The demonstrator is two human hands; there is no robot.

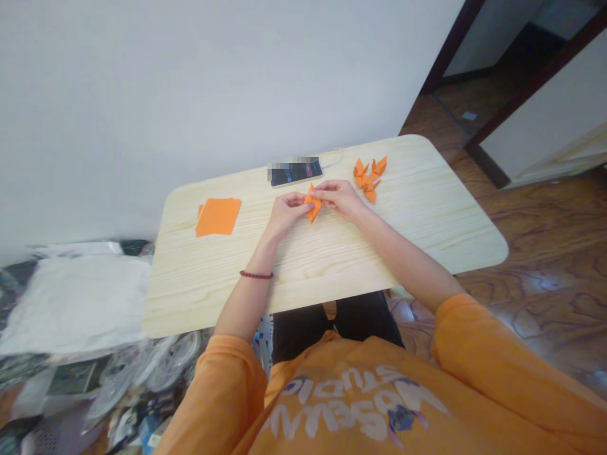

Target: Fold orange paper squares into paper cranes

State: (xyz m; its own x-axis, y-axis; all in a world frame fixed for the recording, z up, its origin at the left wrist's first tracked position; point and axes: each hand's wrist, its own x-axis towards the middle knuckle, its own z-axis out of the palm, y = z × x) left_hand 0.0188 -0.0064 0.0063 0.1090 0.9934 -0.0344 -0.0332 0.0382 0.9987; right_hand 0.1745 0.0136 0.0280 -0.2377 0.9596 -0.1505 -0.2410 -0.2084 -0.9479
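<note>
Between my hands is a small piece of folded orange paper [312, 209], diamond-shaped and held above the middle of the table. My left hand [287, 213] pinches its left side with thumb and fingers. From the right, my right hand [339, 197] grips the upper part between thumb and forefinger. Several folded orange paper cranes [369, 179] lie grouped to the right of my right hand. Off to the left rests a stack of square orange paper sheets [219, 217], its edges not quite lined up.
A phone [296, 172] with a lit screen and a white cable lies at the back of the pale wooden table [327, 268], near the wall. White bags [78, 300] and assorted clutter sit at the left. A doorway [488, 69] and wooden floor are on the right.
</note>
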